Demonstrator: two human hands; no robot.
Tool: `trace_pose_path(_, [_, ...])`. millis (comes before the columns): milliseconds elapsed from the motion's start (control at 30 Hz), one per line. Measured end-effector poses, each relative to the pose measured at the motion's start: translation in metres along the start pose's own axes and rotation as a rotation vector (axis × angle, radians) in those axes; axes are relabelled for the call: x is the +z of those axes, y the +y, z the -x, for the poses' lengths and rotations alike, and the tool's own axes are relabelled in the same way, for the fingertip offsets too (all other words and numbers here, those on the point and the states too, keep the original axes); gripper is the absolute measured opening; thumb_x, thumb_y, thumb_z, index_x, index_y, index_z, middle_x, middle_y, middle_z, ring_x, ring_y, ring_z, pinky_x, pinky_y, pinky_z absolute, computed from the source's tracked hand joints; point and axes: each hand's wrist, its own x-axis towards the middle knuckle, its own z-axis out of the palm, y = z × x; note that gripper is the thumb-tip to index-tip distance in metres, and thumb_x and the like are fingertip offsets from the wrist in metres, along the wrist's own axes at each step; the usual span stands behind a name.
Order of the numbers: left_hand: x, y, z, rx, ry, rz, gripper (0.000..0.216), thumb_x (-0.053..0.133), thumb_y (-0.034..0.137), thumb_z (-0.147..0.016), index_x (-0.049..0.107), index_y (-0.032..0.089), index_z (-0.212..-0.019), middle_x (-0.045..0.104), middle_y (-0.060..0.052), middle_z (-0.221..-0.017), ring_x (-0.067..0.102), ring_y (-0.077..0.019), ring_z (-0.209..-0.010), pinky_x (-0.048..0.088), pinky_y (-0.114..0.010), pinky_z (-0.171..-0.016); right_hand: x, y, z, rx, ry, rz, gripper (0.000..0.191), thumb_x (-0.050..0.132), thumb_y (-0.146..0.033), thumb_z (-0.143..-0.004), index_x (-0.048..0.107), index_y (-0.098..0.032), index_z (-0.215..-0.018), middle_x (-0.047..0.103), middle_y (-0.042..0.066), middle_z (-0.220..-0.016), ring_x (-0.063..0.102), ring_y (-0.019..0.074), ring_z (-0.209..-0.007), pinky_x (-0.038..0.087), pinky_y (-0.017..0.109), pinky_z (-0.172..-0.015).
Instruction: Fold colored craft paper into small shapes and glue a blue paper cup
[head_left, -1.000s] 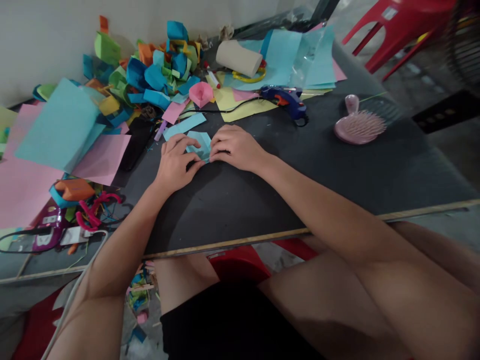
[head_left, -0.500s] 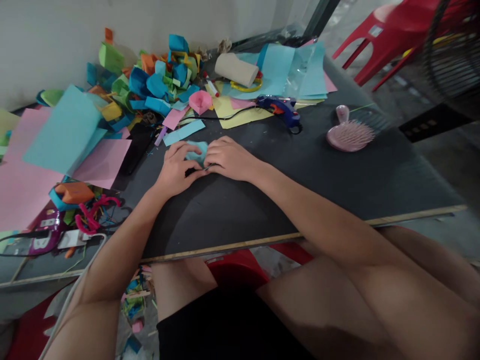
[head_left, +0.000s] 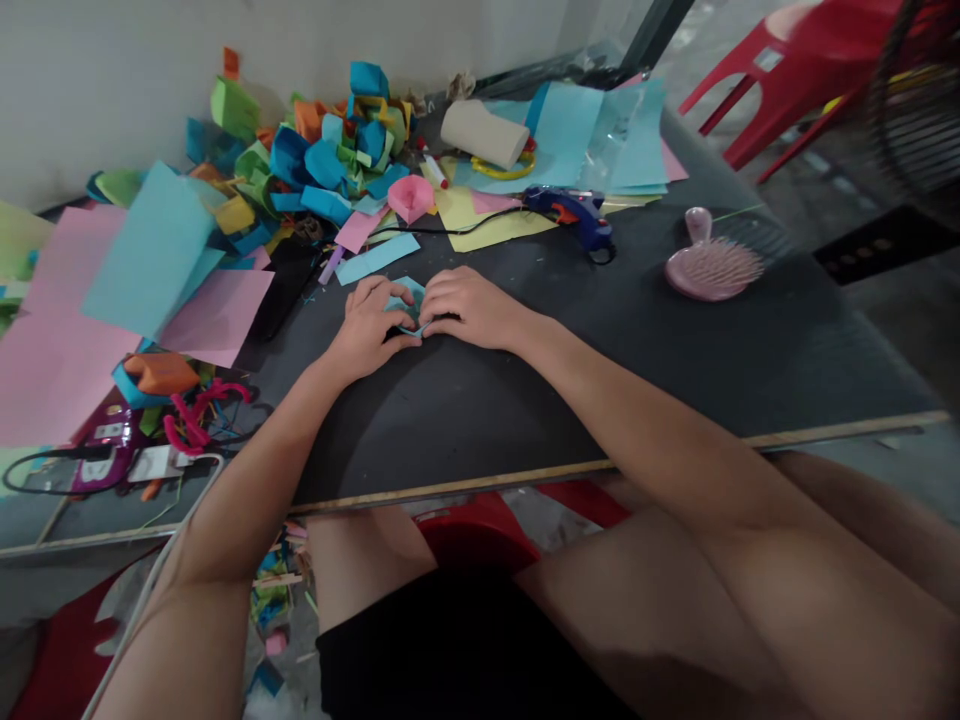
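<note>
A small piece of light-blue paper [head_left: 406,297], bent or folded, lies between my two hands on the dark tabletop [head_left: 450,420]. My left hand [head_left: 373,325] curls round its left side, thumb and fingertips gripping the near edge. On the other side my right hand [head_left: 466,308] closes its fingers on the paper's right edge, and the fingertips of both hands almost meet. The fingers cover much of the paper. Just beyond them lie a light-blue paper strip [head_left: 377,259] and a pink folded paper shape [head_left: 411,200].
Folded colored paper pieces [head_left: 307,165] are heaped against the wall. A blue glue gun [head_left: 574,212], a cardboard roll [head_left: 484,133] and a pink hairbrush [head_left: 712,268] lie to the right. Large paper sheets [head_left: 142,250] and a purple device [head_left: 109,450] with cables are at left.
The view has shifted slightly. Both hands stay on the light-blue paper, which now shows a more open, angular shape between the fingers.
</note>
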Motion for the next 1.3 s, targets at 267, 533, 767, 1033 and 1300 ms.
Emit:
trace_pose_path(267, [-0.003,0.000,0.000,-0.025,0.005,0.050,0.016,0.069,0.037,-0.086,0.075,0.023,-0.079,0.061,-0.007,-0.121,0.041,-0.0308,-0.126,0.030,-0.053,-0.106,-0.003,0.000,0.002,-0.018,0.008,0.021,0.029,0.057,-0.043,-0.095,0.075,-0.024,-0.084,0.073,0.005,-0.087,0.061,0.0226,-0.096,0.037,0.039,-0.088])
trace_pose_path(533, [-0.002,0.008,0.002,-0.002,0.032,-0.006,0.019,0.066,0.040,-0.088,0.072,0.022,-0.082,0.063,-0.007,-0.121,0.044,-0.0305,-0.124,0.031,-0.051,-0.104,-0.007,-0.010,0.003,0.034,-0.015,0.089,0.022,0.058,-0.035,-0.094,0.076,-0.024,-0.088,0.074,0.006,-0.094,0.060,0.0237,-0.102,0.034,0.042,-0.093])
trace_pose_path(767, [0.000,0.019,0.006,-0.058,0.143,-0.111,0.014,0.069,0.036,-0.086,0.073,0.022,-0.086,0.064,-0.009,-0.121,0.045,-0.0340,-0.125,0.033,-0.053,-0.100,-0.010,-0.013,0.005,0.042,0.060,0.265,0.021,0.058,-0.031,-0.093,0.076,-0.022,-0.085,0.069,0.010,-0.111,0.053,0.0285,-0.112,0.035,0.045,-0.093])
trace_pose_path(1033, [0.005,0.020,0.004,-0.073,0.178,-0.085,0.012,0.071,0.033,-0.084,0.075,0.023,-0.080,0.063,-0.008,-0.120,0.047,-0.0324,-0.121,0.038,-0.053,-0.099,-0.007,-0.019,0.005,0.061,0.158,0.241,0.028,0.061,-0.034,-0.090,0.069,-0.021,-0.113,0.062,0.013,-0.127,0.048,0.0329,-0.123,0.038,0.051,-0.100])
trace_pose_path(1300, [0.004,0.009,0.009,-0.097,0.169,-0.050,0.013,0.074,0.037,-0.082,0.077,0.025,-0.082,0.061,-0.007,-0.125,0.045,-0.0317,-0.124,0.037,-0.054,-0.101,-0.007,-0.022,0.009,0.058,0.101,0.261,0.019,0.064,-0.037,-0.089,0.078,-0.025,-0.090,0.060,0.010,-0.131,0.047,0.0351,-0.126,0.036,0.054,-0.102])
